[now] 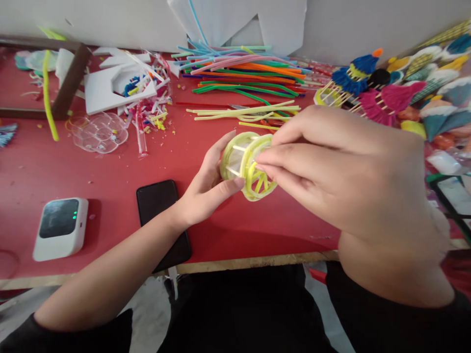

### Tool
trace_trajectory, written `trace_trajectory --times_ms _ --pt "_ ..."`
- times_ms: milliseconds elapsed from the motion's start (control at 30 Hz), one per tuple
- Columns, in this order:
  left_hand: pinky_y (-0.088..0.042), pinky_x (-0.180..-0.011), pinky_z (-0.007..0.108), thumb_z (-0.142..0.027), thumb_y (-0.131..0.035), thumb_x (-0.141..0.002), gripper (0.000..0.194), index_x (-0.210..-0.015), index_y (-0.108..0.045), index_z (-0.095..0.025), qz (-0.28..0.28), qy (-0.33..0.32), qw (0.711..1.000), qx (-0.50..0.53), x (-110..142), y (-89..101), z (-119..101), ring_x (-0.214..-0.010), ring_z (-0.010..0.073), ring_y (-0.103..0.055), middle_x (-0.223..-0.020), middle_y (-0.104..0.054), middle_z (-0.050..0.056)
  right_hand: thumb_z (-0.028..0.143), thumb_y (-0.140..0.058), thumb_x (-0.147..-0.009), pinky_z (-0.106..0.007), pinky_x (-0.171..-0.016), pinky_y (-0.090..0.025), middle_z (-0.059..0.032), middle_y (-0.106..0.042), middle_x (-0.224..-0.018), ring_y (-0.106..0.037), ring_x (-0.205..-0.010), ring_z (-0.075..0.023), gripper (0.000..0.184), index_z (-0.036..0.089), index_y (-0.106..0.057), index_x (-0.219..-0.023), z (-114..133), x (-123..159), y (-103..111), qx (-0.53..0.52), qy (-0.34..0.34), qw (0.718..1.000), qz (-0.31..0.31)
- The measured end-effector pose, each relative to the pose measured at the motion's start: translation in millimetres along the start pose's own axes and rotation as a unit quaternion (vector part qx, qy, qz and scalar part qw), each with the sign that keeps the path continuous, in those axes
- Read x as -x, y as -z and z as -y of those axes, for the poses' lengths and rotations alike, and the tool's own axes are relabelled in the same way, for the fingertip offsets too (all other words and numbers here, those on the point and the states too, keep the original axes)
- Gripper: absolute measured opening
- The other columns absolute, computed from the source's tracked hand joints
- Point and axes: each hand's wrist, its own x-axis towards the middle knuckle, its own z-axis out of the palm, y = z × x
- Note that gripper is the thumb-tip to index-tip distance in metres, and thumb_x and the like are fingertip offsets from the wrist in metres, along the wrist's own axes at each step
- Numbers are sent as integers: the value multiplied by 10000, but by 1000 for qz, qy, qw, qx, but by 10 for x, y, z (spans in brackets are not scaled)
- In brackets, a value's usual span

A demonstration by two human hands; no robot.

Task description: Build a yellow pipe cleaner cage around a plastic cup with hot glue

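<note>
Above the red table I hold a small round pipe-cleaner frame, pale yellow, with two rings joined by thin pale sticks. My left hand grips its left side, thumb in front and fingers behind. Brighter yellow strips cross the near ring. My right hand is pinched at the upper right of that ring; its fingertips press at the rim, and the bit between them is mostly hidden. Just behind the frame lie loose pale yellow pipe cleaners.
Coloured pipe cleaners are piled at the back. A black phone and a white device with a screen lie left. A clear compartment tray sits near foam scraps. Tasselled yarn pieces crowd the right.
</note>
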Motion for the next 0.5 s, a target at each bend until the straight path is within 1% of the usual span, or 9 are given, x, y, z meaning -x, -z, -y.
trace_trajectory --times_ms 100,200,267,367,500 --pt "-428 -1252 543 -344 -782 -889 728 -1542 -463 -293 -4 -2 1000 -3 5 -9 -9 -1488 393 -477 -1610 -502 72 -8 -644 -901 -299 -659 -510 30 -709 -824 -663 -740 -131 252 224 -680 -808 20 8 -26 1 -2 1000 -18" --pt "-407 -1263 560 -356 -792 -881 740 -1545 -471 -288 -13 -13 1000 1 12 -20 -19 -1502 412 -456 -1610 -498 84 -4 -610 -922 -280 -658 -511 1 -720 -843 -665 -758 -128 275 221 -667 -775 27 15 -47 5 32 999 -14" --pt "-404 -1263 559 -353 -802 -878 744 -1542 -473 -294 -21 -19 1000 -2 15 -29 -26 -1510 415 -446 -1622 -484 82 14 -606 -931 -277 -649 -514 -2 -721 -840 -665 -757 -130 273 229 -662 -773 26 20 -57 8 36 999 -14" --pt "-433 -1240 552 -344 -812 -876 730 -1526 -482 -292 -30 -29 999 -9 18 -43 -32 -1502 412 -456 -1620 -485 86 27 -602 -932 -278 -628 -516 14 -717 -828 -661 -747 -133 273 250 -661 -787 29 28 -74 1 33 999 -9" --pt "-466 -1212 532 -326 -794 -900 660 -1492 -503 -304 -38 -59 997 -15 17 -55 -22 -1452 376 -524 -1564 -546 71 26 -591 -929 -291 -626 -522 4 -720 -821 -660 -748 -141 272 243 -663 -783 62 32 -106 -11 27 999 -20"
